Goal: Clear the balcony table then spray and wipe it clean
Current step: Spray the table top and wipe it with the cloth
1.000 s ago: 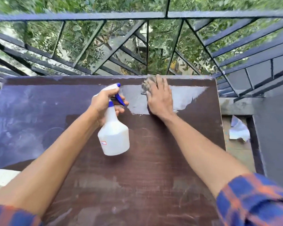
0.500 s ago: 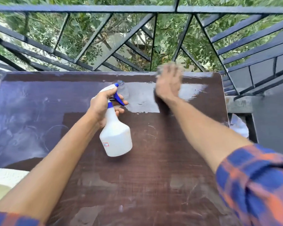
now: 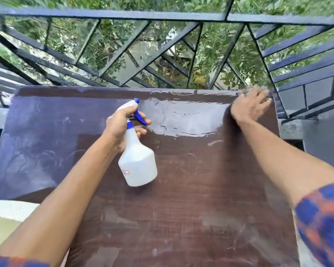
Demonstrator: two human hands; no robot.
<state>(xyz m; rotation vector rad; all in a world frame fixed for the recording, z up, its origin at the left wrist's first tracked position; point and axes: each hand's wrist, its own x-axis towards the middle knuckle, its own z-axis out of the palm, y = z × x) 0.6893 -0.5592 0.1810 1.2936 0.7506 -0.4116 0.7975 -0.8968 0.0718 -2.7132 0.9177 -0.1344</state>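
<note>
The dark brown balcony table [image 3: 191, 189] fills the view, with a wet shiny streak across its far middle. My left hand [image 3: 121, 126] grips the neck of a white spray bottle [image 3: 138, 164] with a blue trigger, held tilted just above the table's middle. My right hand [image 3: 251, 106] presses flat on a grey cloth [image 3: 247, 91] at the table's far right corner; the hand is motion-blurred and covers most of the cloth.
A dark metal railing [image 3: 162, 16] with slanted bars runs right behind the table's far edge and along the right side. A grey wall [image 3: 324, 143] stands to the right. A pale cushion-like object [image 3: 6, 218] lies at the table's near left edge.
My right hand has swept the cloth from the far middle of the table to the far right corner, leaving a wider wet streak. The left hand with the bottle has hardly moved.
</note>
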